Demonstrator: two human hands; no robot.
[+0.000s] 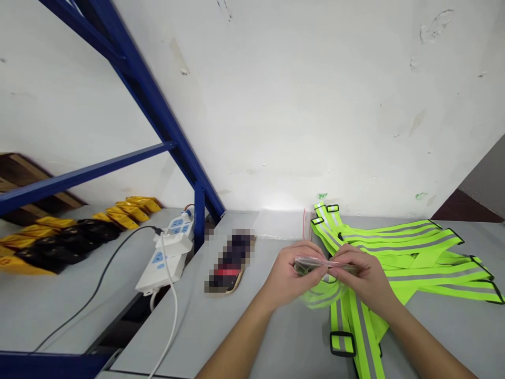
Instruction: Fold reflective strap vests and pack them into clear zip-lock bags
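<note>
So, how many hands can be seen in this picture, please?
2: the left hand and, beside it, the right hand, both pinching the edge of the clear bag.

Wht wall [295,116] along far edge of gry worktop [292,342], scuffed w/ few grn marks [323,196]; brightest just above that edge. Blue metal frame [161,113] at far L corner, slanting up L. 2nd worktop [122,271] past L edge. Dk red-brn surface [465,208] beyond far R corner.

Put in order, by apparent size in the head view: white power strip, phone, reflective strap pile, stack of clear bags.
1. Reflective strap pile
2. White power strip
3. Phone and stack of clear bags: these look too alike to rank.
</note>
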